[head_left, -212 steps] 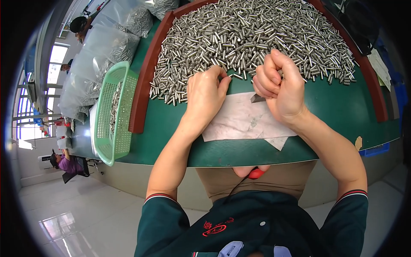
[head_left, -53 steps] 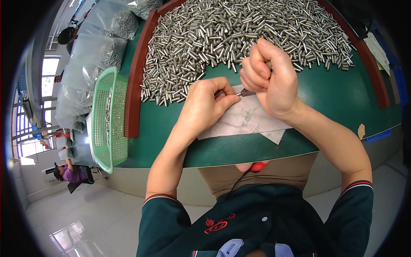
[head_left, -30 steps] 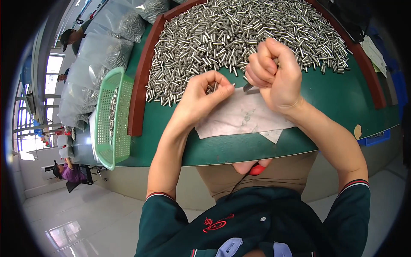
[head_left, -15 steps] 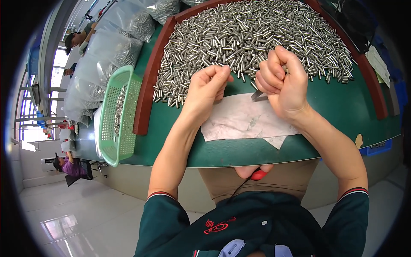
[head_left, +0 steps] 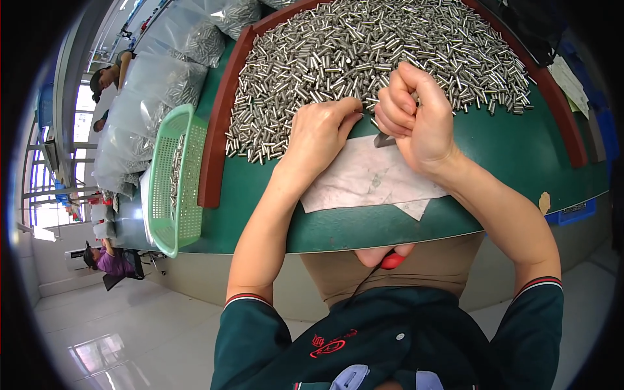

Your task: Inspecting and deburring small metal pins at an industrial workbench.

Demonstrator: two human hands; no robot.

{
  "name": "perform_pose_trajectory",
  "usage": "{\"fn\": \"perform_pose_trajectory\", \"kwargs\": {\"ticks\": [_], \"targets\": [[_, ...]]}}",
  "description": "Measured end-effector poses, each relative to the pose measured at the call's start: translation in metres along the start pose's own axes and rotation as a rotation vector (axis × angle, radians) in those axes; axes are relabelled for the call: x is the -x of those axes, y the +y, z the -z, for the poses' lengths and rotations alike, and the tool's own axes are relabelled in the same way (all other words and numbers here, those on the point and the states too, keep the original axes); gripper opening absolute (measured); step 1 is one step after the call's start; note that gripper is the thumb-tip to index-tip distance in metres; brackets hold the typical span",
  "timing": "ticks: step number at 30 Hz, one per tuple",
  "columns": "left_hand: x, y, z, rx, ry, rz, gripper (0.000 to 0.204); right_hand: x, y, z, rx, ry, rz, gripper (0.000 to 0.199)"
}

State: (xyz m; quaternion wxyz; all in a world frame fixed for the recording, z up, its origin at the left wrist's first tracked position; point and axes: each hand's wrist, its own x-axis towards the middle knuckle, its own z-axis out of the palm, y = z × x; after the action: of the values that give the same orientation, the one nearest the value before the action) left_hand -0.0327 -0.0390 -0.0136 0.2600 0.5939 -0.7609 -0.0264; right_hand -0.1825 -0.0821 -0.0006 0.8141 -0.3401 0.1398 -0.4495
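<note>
A wide pile of short metal pins covers the far part of the green table. At its near edge my left hand is closed, thumb and forefinger pinched together; what they hold, if anything, is too small to make out. Beside it, to the right, my right hand is curled into a fist. A dark flat metal tool sticks out from under its fingers, the rest of it hidden. Both hands are over or beside a stained pale cloth lying on the green tabletop.
Dark red rails frame the pile. A green plastic basket with some pins stands left of them, beside clear bags of pins. Papers lie at the far right. Other people are off to the left.
My left hand has turned palm down and reached slightly right, its fingertips nearer my right hand. The right hand has shifted a little left, still with the dark tool.
</note>
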Motion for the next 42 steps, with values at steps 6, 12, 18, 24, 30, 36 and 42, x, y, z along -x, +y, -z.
{"fn": "perform_pose_trajectory", "kwargs": {"ticks": [6,12,18,24,30,36,42], "targets": [[0.010,0.010,0.008,0.281,-0.100,0.255,0.009,0.001,-0.002,0.002,-0.002,0.004,0.015,0.038],[0.016,0.017,0.018,0.298,-0.149,0.263,0.011,0.001,-0.002,0.000,0.001,0.010,0.042,0.038],[0.019,0.023,0.018,0.308,-0.255,0.322,0.013,0.002,0.001,0.002,-0.014,-0.001,0.053,0.039],[0.018,0.024,0.018,0.321,-0.280,0.375,0.013,0.004,0.006,0.000,0.007,0.004,0.035,0.039],[0.019,0.021,0.018,0.391,-0.253,0.368,0.015,0.003,0.004,-0.002,0.068,0.006,0.016,0.040],[0.018,0.004,0.028,1.705,-0.343,0.726,0.015,0.004,0.002,0.000,0.001,-0.022,0.025,0.041],[0.021,-0.005,0.022,1.936,-0.240,0.814,0.019,0.003,0.002,-0.001,0.000,-0.016,0.012,0.041]]}}
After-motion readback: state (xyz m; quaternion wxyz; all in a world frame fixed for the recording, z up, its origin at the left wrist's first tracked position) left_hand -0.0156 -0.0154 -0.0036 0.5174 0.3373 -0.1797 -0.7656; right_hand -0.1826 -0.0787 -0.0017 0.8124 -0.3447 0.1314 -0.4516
